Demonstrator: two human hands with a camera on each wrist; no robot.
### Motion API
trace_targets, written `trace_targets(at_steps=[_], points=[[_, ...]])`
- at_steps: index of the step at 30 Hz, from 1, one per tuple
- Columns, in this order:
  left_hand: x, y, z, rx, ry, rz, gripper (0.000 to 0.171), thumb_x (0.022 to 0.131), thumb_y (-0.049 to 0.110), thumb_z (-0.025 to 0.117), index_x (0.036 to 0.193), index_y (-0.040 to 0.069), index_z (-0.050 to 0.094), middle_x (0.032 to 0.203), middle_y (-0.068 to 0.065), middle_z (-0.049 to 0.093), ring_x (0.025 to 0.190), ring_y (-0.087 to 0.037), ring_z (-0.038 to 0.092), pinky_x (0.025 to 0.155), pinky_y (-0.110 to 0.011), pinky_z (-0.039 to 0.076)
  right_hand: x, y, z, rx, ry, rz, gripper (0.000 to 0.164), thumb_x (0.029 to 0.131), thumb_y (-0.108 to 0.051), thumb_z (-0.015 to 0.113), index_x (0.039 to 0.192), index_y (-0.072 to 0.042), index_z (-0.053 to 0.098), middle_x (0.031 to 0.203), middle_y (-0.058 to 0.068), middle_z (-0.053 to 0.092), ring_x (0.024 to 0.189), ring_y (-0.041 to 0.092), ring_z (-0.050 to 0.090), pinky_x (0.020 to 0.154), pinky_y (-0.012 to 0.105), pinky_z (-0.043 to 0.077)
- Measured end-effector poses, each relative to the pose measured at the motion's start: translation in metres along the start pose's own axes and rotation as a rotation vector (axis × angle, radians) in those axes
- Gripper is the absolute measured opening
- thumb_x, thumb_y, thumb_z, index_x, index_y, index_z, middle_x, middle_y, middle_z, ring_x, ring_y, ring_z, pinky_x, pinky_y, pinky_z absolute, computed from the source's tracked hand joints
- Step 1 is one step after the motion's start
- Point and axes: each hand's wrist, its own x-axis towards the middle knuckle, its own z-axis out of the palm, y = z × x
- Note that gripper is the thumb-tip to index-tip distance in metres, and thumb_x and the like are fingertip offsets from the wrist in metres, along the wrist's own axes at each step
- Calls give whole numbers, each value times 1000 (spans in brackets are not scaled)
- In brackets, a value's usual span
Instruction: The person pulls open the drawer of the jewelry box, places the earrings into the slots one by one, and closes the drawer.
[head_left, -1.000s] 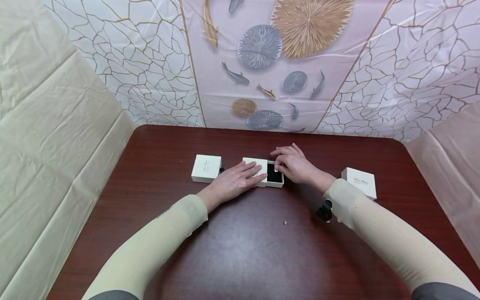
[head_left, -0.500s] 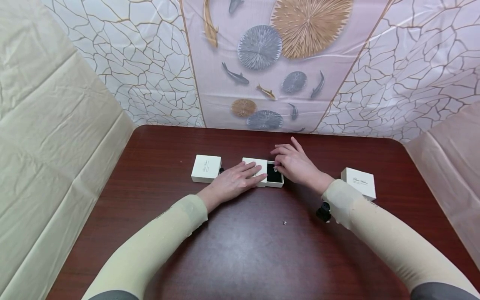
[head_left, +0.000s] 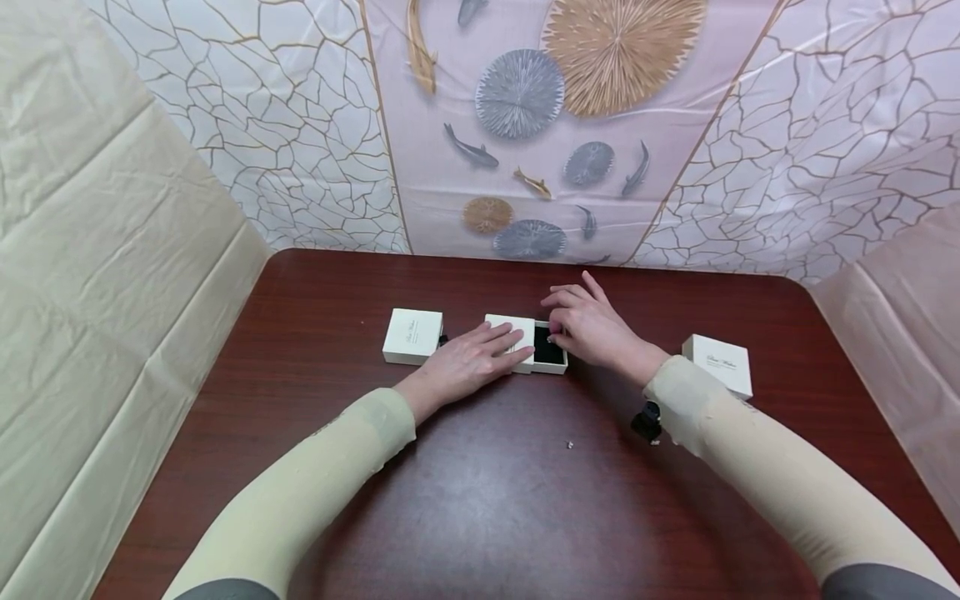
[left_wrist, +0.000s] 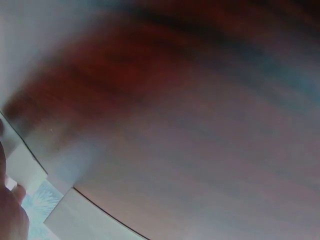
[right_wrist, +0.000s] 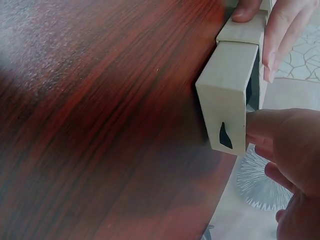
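A white drawer-type jewelry box point(head_left: 511, 323) lies mid-table, its drawer point(head_left: 557, 368) pulled out to the right, showing a black insert point(head_left: 546, 350). My left hand point(head_left: 472, 354) holds the sleeve, fingers across its top; the right wrist view shows the left thumb point(right_wrist: 245, 11) against the near side. At the drawer, my right hand point(head_left: 592, 332) pinches a tiny silvery piece of jewelry point(head_left: 550, 339) right over the insert, other fingers raised. In the right wrist view its fingertips are hidden behind the drawer wall point(right_wrist: 225, 70), whose end has a dark pull slot point(right_wrist: 225, 136).
A shut white box point(head_left: 412, 333) stands left of the hands, another white box point(head_left: 718, 365) beyond the right forearm. A second tiny silvery piece point(head_left: 569, 445) lies on the dark red wooden table point(head_left: 487, 500). Patterned fabric point(head_left: 300, 125) hangs behind. The left wrist view is mostly blurred.
The right hand has shifted slightly within the drawer, its outer fingers lifting higher, and the silvery piece sits a little lower in view. The left hand and boxes stay put.
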Motion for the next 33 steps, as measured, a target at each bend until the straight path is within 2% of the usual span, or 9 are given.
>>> trace_targets(at_steps=[6, 12, 25, 33], points=[[1, 1, 0, -5, -7, -2, 45, 109, 19, 59, 154, 16, 60, 154, -15, 60, 146, -33, 54, 119, -49, 45, -3, -1, -3, 0, 7, 3, 15, 87, -10, 88, 81, -10, 74, 134, 15, 71, 144, 40, 51, 128, 69, 13], [2, 1, 1, 9, -3, 8, 45, 109, 18, 59, 154, 16, 60, 154, -15, 60, 146, -33, 54, 120, -48, 45, -13, -2, -13, 13, 48, 8, 14, 86, -10, 87, 83, -9, 74, 134, 16, 70, 142, 40, 52, 128, 69, 14], [1, -1, 3, 13, 11, 15, 46, 108, 14, 60, 154, 16, 60, 153, -15, 60, 145, -32, 55, 119, -47, 46, -52, -23, -27, 50, 101, -51, 17, 85, -16, 90, 93, -9, 77, 134, 17, 71, 140, 41, 54, 128, 68, 15], [1, -1, 1, 8, -10, 11, 47, 108, 14, 59, 155, 16, 58, 155, -16, 59, 146, -33, 53, 119, -49, 46, -76, -39, -23, 65, 141, -112, 21, 84, -17, 92, 97, -9, 77, 132, 16, 72, 136, 40, 57, 126, 69, 20]])
